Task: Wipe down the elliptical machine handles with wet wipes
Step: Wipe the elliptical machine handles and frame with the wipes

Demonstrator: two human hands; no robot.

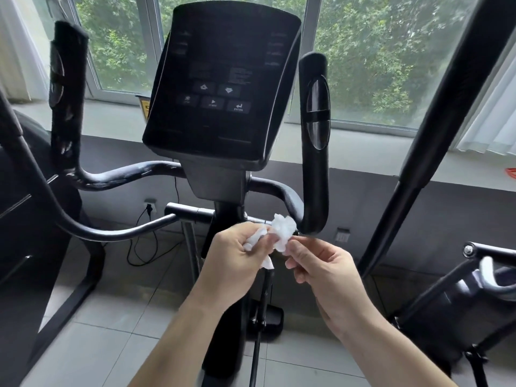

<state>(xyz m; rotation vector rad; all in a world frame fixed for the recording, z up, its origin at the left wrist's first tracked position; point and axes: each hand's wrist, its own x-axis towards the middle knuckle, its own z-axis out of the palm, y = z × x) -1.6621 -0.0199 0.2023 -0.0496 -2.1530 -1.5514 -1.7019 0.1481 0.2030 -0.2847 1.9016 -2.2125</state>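
Note:
A crumpled white wet wipe (282, 231) is held between both hands in front of the elliptical's centre post. My left hand (237, 255) grips one bunched end of it with curled fingers. My right hand (315, 263) pinches the other end with thumb and fingertips. The black right fixed handle (314, 152) with its metal pulse pads rises just above and right of the wipe. The left fixed handle (65, 101) stands at the far left, its foam worn. Long moving arms cross at the left (42, 196) and right (435, 129) edges.
The dark console (217, 85) stands straight ahead above my hands. Behind it are a grey sill and windows with trees outside. A power cable (142, 241) hangs from a wall socket to the tiled floor. Another machine's frame (460, 297) sits at the lower right.

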